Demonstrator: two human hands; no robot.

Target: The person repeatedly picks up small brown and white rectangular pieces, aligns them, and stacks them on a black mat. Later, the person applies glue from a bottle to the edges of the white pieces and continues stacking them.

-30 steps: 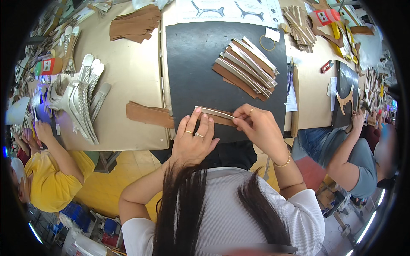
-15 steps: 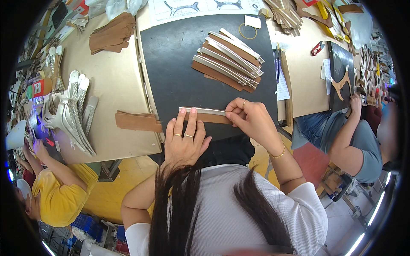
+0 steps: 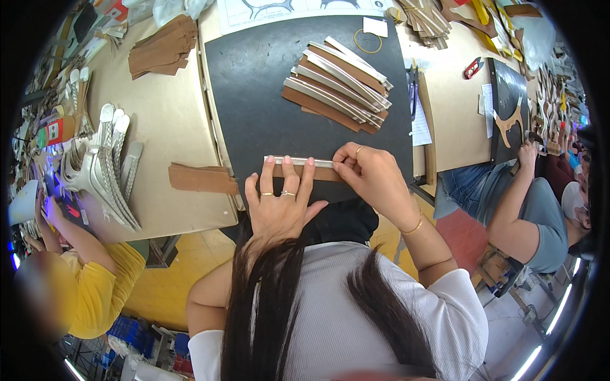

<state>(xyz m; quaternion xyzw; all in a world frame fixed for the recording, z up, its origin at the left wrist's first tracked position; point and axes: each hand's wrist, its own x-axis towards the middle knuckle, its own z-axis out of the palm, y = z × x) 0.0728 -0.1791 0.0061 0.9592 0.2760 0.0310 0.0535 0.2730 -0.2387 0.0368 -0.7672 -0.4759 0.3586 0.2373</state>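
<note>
A narrow pale metallic strip [image 3: 323, 162] lies along the far edge of a brown leather-like strip [image 3: 325, 174] on the black mat [image 3: 254, 95]. My left hand [image 3: 279, 206] rests flat over both, fingers spread and the fingertips pressing on the pale strip. At the strip's right end my right hand [image 3: 376, 174] pinches it between thumb and forefinger. Farther up the mat sits a fanned pile of brown strips edged with pale ones [image 3: 340, 86]. Left of my left hand, a stack of plain brown strips [image 3: 202, 178] reaches over the mat's left edge.
More brown pieces [image 3: 164, 47] lie at the far left, above a bundle of pale braided straps [image 3: 108, 165]. A yellow rubber band [image 3: 367, 42] and printed sheet [image 3: 273, 14] are at the back. Co-workers sit on both sides; purple-handled scissors [image 3: 413, 92] lie right.
My left hand's fingers have spread wider, with another fingertip now on the pale strip. My right hand keeps its pinch at the right end, shifted very slightly.
</note>
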